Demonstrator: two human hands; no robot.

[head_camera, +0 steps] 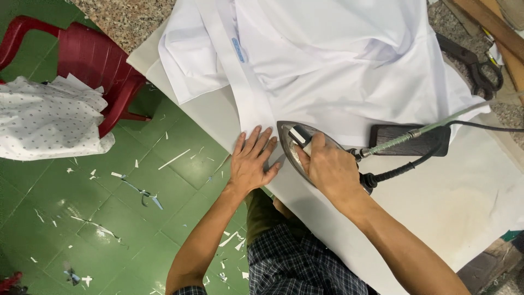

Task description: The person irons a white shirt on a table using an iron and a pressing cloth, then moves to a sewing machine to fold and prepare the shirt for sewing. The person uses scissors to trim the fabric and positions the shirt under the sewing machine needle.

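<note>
The right hand (326,168) is clenched around the handle of a steam iron (297,147), whose soleplate rests on the white garment (327,65) at its near edge. Just left of the iron, the left hand (252,163) lies flat, fingers spread, pressing the fabric and grasping nothing. Right of the iron sits a dark rest pad (410,141); beyond it, black scissors (474,66).

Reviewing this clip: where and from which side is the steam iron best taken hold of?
By the handle on top of the iron, from above and behind, as the right hand does now. The soleplate lies flat on the white fabric, its nose points away from the person, and the hoses leave from its rear.
</note>
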